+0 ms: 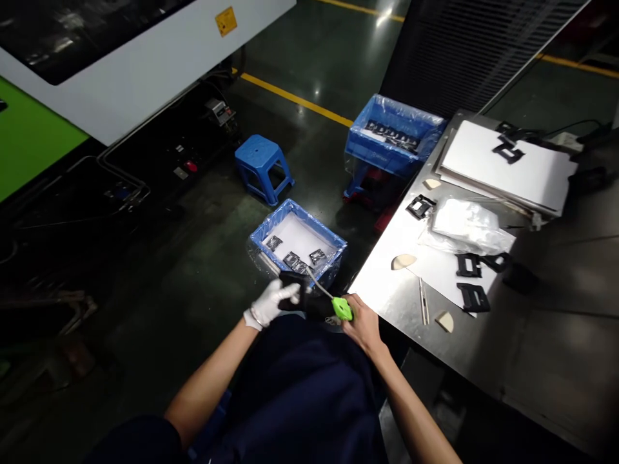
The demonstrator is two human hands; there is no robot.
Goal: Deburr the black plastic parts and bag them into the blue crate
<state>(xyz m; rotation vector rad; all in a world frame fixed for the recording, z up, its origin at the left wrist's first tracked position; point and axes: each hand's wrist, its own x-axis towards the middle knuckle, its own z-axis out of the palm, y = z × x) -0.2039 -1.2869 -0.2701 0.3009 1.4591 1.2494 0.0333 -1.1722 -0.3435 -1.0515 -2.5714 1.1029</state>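
In a white glove, my left hand (271,303) is closed on a black plastic part (292,281) in front of my lap. My bare right hand (362,323) is wrapped round a green-handled tool (342,308). A thin grey rod runs from the tool up and left, its tip near the black part; whether they touch I cannot tell. Just beyond my hands, a blue bin (333,243) lined with clear plastic holds white paper and several black frame-like parts (316,256).
On the right, a metal table (377,283) carries black parts (472,297), a plastic bag (467,222), tweezers (424,301) and a paper stack (503,161). A second blue bin (362,147) and a blue stool (261,153) stand beyond. Machinery (159,71) lines the left.
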